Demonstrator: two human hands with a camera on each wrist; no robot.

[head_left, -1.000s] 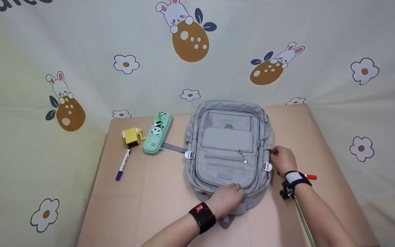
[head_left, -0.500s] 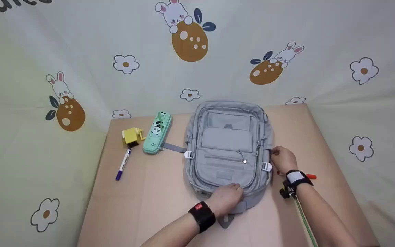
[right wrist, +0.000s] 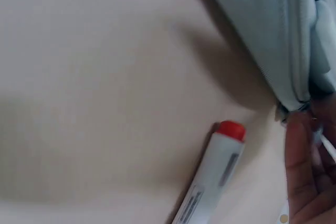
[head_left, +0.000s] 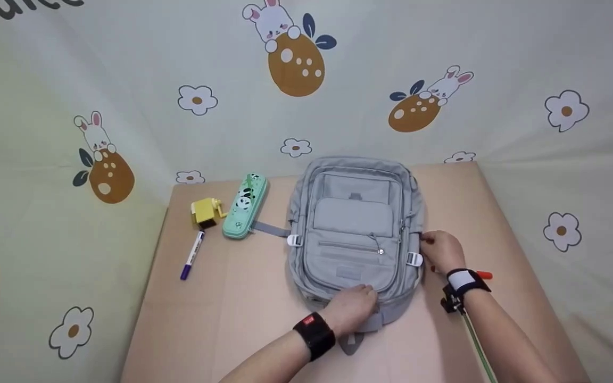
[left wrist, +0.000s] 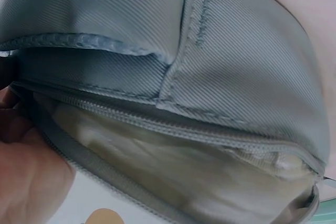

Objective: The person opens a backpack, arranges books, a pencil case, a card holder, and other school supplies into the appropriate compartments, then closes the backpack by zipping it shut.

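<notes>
A grey backpack [head_left: 351, 215] lies front side up on the table. My left hand [head_left: 351, 308] grips its near end. In the left wrist view, the fingers [left wrist: 31, 177] hold the edge of an unzipped opening [left wrist: 173, 156], where a pale lining shows. At the bag's right side is my right hand [head_left: 445, 252]. The right wrist view has its thumb and fingers pinching a zipper pull [right wrist: 302, 107] at the end of the zipper seam, partly hidden by the fingertips. A white marker with a red end [right wrist: 215, 166] lies on the table beside that hand.
Left of the bag lie a green panda pencil case [head_left: 245, 207], a yellow crank pencil sharpener [head_left: 205, 212] and a white marker with a purple cap [head_left: 192, 255]. A grey strap [head_left: 270, 229] runs from the bag to the case. Patterned cloth [head_left: 359, 122] hangs behind the table [head_left: 221, 330].
My right hand has shifted slightly down and to the right along the bag's side, still pinching. The left hand and the backpack have stayed nearly in place.
</notes>
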